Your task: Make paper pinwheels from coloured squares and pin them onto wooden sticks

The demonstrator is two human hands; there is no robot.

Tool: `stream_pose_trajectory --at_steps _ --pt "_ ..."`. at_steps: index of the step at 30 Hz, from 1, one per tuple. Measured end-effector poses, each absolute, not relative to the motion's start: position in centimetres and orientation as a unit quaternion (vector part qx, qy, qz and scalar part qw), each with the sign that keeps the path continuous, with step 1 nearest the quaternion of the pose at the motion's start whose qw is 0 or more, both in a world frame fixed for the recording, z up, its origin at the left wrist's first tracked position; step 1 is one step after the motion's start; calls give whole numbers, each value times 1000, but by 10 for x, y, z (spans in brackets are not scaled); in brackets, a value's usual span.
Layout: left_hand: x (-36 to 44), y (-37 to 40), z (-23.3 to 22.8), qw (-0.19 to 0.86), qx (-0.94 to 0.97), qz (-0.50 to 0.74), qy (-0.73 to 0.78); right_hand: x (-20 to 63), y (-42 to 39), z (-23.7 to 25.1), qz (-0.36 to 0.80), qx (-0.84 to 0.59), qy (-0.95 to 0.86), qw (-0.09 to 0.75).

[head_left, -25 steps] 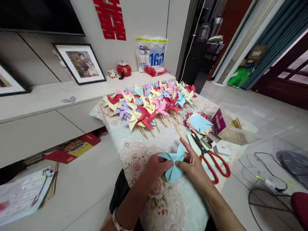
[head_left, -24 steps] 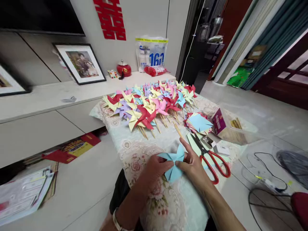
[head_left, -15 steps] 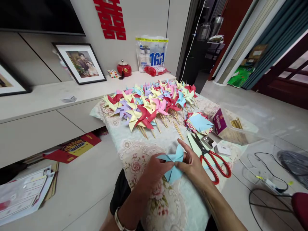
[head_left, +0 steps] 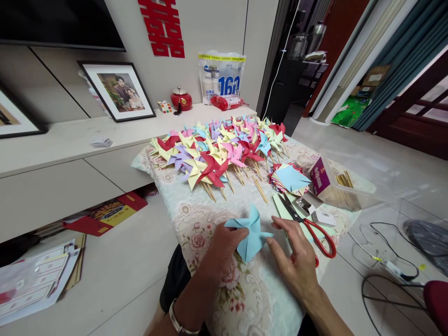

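The tabletop [head_left: 196, 219] has a flowery cloth on it, and it looks the same as it did a moment ago. At the far end lies a big heap of finished pinwheels [head_left: 217, 151] in red, yellow, pink, purple and blue, with their thin sticks poking toward the person. To the right of the heap is a stack of cut paper squares [head_left: 290, 179], and near that a clear plastic box [head_left: 353, 179] with a purple box [head_left: 318, 176] at its end. The red scissors [head_left: 311, 228] lie where they lay before, just beside the right hand.

The change is small and close to the person. A moment ago both hands pinched the blue pinwheel [head_left: 249, 233] in the middle. Now the right hand [head_left: 296, 261] has let go. It hangs just to the right of the paper with its fingers apart and holding nothing, and one fingertip is very near a blue point. The left hand [head_left: 224, 249] keeps the pinwheel, with its fingers pressed together on the left side of it. The pinwheel is now lifted and turned a bit, just above the near part of the cloth, so more of its four folded points show. It looks like the folds stay put without the second hand
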State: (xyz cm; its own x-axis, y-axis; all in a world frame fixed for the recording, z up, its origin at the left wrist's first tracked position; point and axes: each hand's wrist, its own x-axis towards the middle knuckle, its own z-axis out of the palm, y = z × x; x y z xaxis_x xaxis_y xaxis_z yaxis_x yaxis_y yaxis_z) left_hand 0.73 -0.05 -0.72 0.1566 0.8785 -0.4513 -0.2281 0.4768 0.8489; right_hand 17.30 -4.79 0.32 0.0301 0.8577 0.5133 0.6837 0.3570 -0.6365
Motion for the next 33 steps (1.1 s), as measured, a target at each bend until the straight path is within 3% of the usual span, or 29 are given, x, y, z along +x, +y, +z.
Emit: stream_pose_trajectory --at_steps 4,18,25,33 --pt "7 1 -9 689 305 413 511 172 -62 -5 17 -482 -768 423" --pt "3 0 -22 691 345 400 494 162 -62 -10 -7 -432 -821 373" --pt "4 -1 -14 691 338 397 500 162 -61 -3 5 -441 -831 338" --pt "7 -1 -9 681 344 386 518 155 -54 -1 88 -504 -773 375"
